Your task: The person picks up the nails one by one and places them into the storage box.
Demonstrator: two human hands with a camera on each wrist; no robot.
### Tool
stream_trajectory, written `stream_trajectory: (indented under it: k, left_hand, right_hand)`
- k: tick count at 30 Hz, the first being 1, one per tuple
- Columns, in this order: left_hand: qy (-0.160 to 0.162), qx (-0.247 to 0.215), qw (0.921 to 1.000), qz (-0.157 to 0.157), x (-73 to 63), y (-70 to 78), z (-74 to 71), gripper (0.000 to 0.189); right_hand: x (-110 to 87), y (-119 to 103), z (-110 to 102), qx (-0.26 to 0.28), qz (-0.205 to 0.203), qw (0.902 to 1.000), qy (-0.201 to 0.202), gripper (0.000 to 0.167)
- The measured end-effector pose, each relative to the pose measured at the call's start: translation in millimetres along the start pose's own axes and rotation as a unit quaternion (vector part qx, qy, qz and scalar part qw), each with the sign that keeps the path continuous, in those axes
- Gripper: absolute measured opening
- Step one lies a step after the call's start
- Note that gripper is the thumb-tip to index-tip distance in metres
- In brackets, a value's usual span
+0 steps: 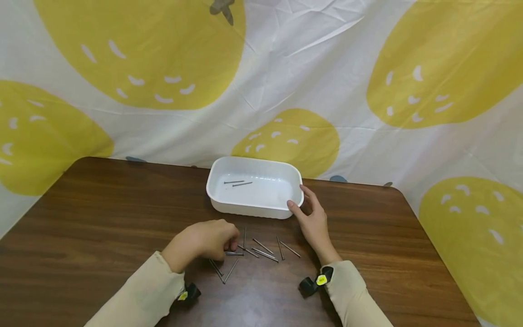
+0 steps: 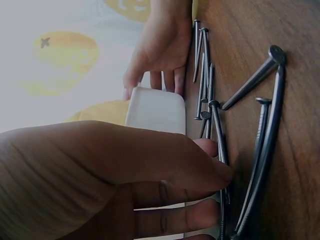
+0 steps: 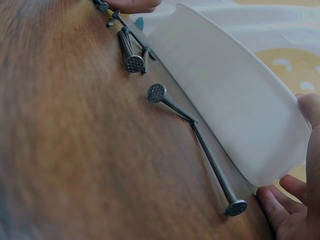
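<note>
My right hand [image 1: 314, 222] holds the right front corner of a white rectangular tray [image 1: 249, 210], thumb at the front rim and fingers along the right end. Two nails [image 1: 242, 184] lie inside the tray toward its left. My left hand [image 1: 206, 240] is low over the loose nails [image 1: 265, 254] in front of the tray, its fingers pointing down. In the left wrist view its thumb [image 2: 212, 172] overlaps one long nail [image 2: 218, 125], with fingertips right beside it; whether they pinch that nail I cannot tell.
Several steel nails lie scattered on the dark wooden table [image 1: 122, 218], including a crossed pair [image 1: 229, 272] nearest me and another pair [image 1: 282, 247] close to my right wrist. Behind the table's back edge hangs a white cloth [image 1: 269, 81] with yellow fruit shapes.
</note>
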State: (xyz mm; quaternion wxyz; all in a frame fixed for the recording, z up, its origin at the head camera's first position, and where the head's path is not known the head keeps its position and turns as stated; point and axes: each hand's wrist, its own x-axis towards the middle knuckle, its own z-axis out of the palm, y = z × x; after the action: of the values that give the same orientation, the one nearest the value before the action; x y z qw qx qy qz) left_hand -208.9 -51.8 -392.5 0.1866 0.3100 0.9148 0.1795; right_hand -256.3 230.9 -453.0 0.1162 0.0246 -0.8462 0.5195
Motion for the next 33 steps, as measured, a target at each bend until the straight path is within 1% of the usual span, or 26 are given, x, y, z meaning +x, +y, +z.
stream_trajectory:
  k: [10, 20, 25, 33]
  left_hand:
    - [0.001, -0.007, 1.0000, 0.006, 1.4, 0.0, 2.5, 0.027]
    - [0.008, -0.017, 0.9995, 0.023, 3.6, -3.0, 2.7, 0.024]
    - [0.011, -0.024, 0.9994, 0.024, 4.6, -2.8, 3.2, 0.025]
    - [0.020, -0.021, 0.9993, 0.024, 6.1, -3.1, 4.0, 0.025]
  right_hand:
    - [0.3, -1.4, -0.4, 0.009, -0.004, 0.9999, -0.002, 0.062]
    - [0.6, -1.4, -0.9, 0.019, 0.008, 0.9998, -0.004, 0.064]
    - [-0.1, -1.3, -1.0, 0.012, 0.007, 0.9999, -0.005, 0.062]
    - [-0.2, -1.5, -1.1, 0.011, 0.001, 0.9999, -0.005, 0.063]
